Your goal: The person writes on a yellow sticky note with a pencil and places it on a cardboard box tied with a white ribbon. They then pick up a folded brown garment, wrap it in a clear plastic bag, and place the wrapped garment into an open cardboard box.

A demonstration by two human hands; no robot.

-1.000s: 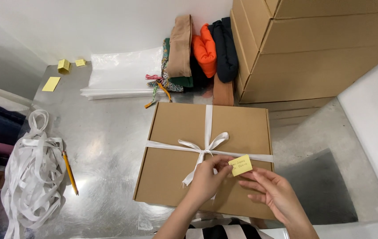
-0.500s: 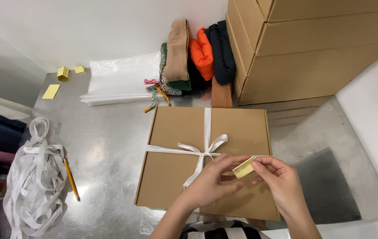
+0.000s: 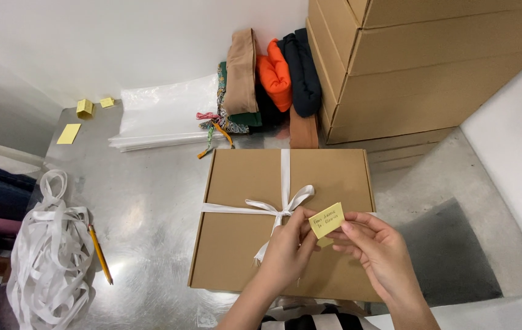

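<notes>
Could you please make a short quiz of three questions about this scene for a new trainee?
1. True or false: the white ribbon on the flat cardboard box is tied in a bow.
2. What do both hands hold? A) the pencil B) a small yellow note C) the ribbon pile
3. On which side of the box does the pencil lie, as the picture shows it?

Key: 1 true. 2 B; the left hand and the right hand pinch it over the box. 3 The left side, beside the ribbon pile.
</notes>
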